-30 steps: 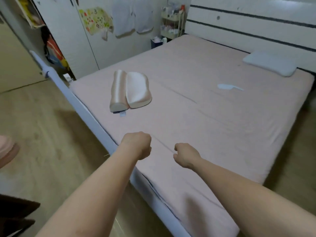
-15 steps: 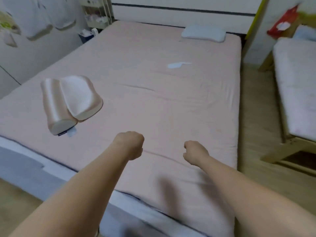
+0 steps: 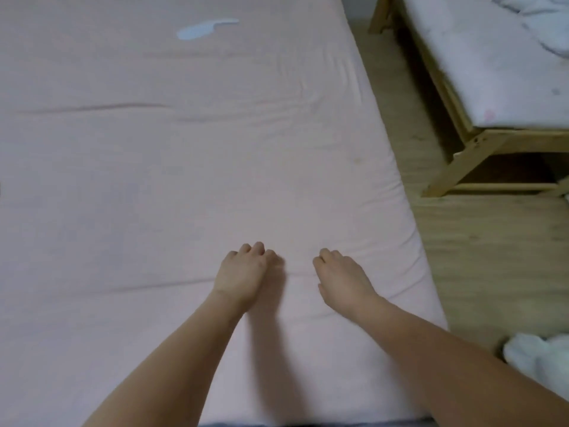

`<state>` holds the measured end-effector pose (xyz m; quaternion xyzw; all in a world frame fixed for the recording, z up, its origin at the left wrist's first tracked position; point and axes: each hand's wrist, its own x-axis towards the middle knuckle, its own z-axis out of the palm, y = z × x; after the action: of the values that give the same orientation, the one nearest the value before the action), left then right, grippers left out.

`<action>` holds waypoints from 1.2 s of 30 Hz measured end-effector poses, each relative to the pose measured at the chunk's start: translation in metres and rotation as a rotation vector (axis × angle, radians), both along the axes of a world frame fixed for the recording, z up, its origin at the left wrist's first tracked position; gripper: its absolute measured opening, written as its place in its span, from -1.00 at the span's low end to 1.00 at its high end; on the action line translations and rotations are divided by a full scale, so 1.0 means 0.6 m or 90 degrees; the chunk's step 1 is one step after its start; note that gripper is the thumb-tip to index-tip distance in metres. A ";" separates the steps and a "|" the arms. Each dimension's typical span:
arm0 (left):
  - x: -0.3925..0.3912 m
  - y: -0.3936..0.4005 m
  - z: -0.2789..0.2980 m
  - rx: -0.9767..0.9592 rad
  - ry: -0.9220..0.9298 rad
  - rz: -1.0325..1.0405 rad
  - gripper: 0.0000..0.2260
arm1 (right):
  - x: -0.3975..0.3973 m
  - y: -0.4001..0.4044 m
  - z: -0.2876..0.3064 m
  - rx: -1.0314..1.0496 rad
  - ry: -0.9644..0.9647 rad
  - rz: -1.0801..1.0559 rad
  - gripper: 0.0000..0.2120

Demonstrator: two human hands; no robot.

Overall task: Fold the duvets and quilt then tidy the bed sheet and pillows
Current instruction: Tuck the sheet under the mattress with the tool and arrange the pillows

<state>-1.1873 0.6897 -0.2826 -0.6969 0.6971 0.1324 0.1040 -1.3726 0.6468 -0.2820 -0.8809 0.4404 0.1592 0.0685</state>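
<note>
While both forearms are stretched forward over the foot end of the bed, the left hand [image 3: 241,271] and the right hand [image 3: 340,274] are set on the pink bed sheet [image 3: 184,167], close beside each other but apart. On each hand the fingers are curled downward with the knuckles up; whether a fold of cloth is pinched under them cannot be told, as the fingertips are hidden. The bed sheet is spread over the whole mattress, with shallow creases seen near its right edge and one long crease running across it beyond the hands. A pale blue brush-shaped object [image 3: 204,27] is seen lying on the bed sheet, well beyond the hands. Right of the bed sheet, wooden flooring [image 3: 480,257] is shown, and beyond that a wooden bed frame [image 3: 462,149] carrying a pale mattress. A white crumpled cloth [image 3: 538,355] is seen on the floor just right of the bed sheet's near corner.
</note>
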 end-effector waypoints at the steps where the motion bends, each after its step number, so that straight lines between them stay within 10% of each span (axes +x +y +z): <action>1: 0.000 -0.003 -0.023 -0.017 0.000 -0.015 -0.68 | 0.003 -0.002 -0.019 -0.047 -0.032 0.006 -0.76; 11: 0.005 -0.008 -0.040 -0.085 0.000 -0.100 -0.81 | 0.008 -0.004 -0.037 -0.130 -0.090 0.007 -0.69; 19: 0.011 -0.023 -0.011 0.101 0.213 -0.011 -0.83 | -0.013 -0.008 -0.010 0.015 -0.097 0.018 -0.63; 26: -0.005 -0.007 -0.007 0.158 0.140 -0.047 -0.85 | -0.033 -0.031 -0.017 0.145 -0.059 0.059 -0.78; 36: -0.227 -0.075 -0.036 -0.034 0.111 -0.107 -0.78 | -0.259 -0.105 -0.044 0.014 -0.028 -0.098 -0.71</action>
<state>-1.3232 0.6445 -0.3044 -0.6246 0.7625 0.1649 0.0354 -1.5279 0.5840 -0.3086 -0.8468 0.5036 0.1388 0.1002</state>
